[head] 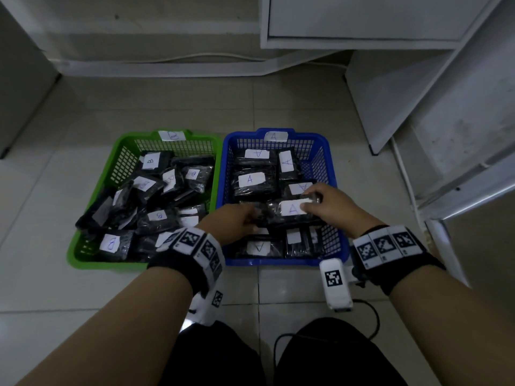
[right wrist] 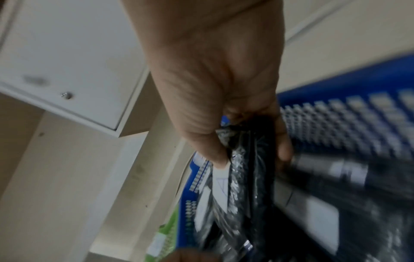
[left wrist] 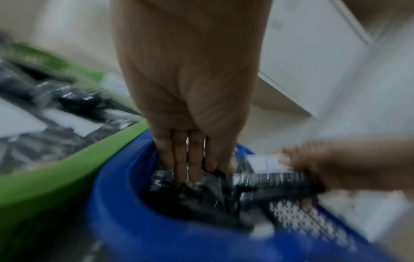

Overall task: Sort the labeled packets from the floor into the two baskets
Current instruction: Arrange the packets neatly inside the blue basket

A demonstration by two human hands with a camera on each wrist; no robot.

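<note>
1. Packets are what I am sorting, and the one in hand now is a black packet (head: 289, 213) with a white label marked A, held over the near half of the blue basket (head: 341, 243).
2. My right hand (head: 330, 204) has its grip clenched on that packet's end toward the basket's right wall: in the right wrist view the thumb (right wrist: 215, 152) sits by the label and the other fingers wrap the far side.
3. My left hand (head: 237, 221) is at the packet's other end, toward the green basket (head: 83, 257). In the left wrist view its fingers (left wrist: 192, 159) lie fairly straight against the crinkled plastic; that view is blurred, and I cannot tell whether the thumb closes under the packet.
4. The blue basket carries a tag marked A on its far rim, and the packets lying in it show A labels. The green basket, touching the blue one's left wall, carries a B tag and B-labelled packets.
5. I judge the step to be setting this A packet down in the blue basket, so the sorting choice looks right.
6. The next move, as I see it, calls for lowering the packet onto the ones beneath it, label up, then letting go with both hands.
7. No loose packet shows on the floor (head: 167, 107) around the blue basket, so I judge the sorting is near its end.
</note>
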